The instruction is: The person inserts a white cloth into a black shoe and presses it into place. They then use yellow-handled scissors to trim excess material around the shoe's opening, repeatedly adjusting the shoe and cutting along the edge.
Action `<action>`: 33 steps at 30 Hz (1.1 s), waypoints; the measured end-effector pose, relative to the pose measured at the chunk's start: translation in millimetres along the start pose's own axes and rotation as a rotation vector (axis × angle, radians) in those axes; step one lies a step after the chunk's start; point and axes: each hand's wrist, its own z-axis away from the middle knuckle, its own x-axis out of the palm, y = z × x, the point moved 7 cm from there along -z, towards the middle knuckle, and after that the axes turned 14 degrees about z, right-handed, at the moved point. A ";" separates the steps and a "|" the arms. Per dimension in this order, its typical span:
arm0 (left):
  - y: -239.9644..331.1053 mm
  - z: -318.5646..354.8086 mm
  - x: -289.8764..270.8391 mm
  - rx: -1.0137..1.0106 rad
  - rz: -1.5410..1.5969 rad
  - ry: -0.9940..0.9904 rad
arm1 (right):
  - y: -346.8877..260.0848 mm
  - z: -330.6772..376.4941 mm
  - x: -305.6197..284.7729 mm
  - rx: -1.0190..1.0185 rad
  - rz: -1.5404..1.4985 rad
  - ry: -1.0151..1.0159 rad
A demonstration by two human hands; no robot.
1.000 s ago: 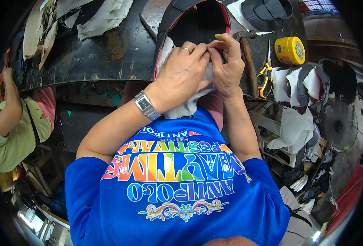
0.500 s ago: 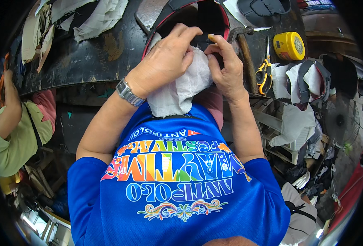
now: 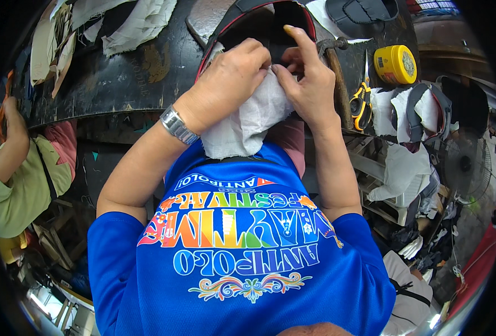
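Observation:
A black shoe upper with red edging [image 3: 221,35] stands at the table's near edge, its opening toward me. White lining cloth [image 3: 242,129] hangs out of it over my lap. My left hand [image 3: 225,81], with a silver watch on the wrist, is closed on the top of the cloth at the left; its fingertips are partly hidden. My right hand [image 3: 310,84] pinches the cloth's upper edge beside it, thumb against curled fingers. The right index finger, yellowish at its tip, points up, away from the cloth. The two hands almost meet.
On the dark table [image 3: 119,84], a hammer [image 3: 338,84], yellow-handled scissors [image 3: 362,103] and a yellow tub [image 3: 393,64] lie right. Further right are more lined uppers [image 3: 427,115]. Cloth scraps [image 3: 138,25] are far left. Another person's arm [image 3: 14,134] is at left; a fan [image 3: 465,162] stands right.
My left hand has drawn slightly down, its fingers curling in. The right thumb has moved left onto the cloth's edge, and the right index finger has lifted and straightened.

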 end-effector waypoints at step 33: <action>1.0 3.6 -1.4 0.000 -0.013 0.048 | 0.9 21.8 -3.3 -0.190 -0.059 -0.149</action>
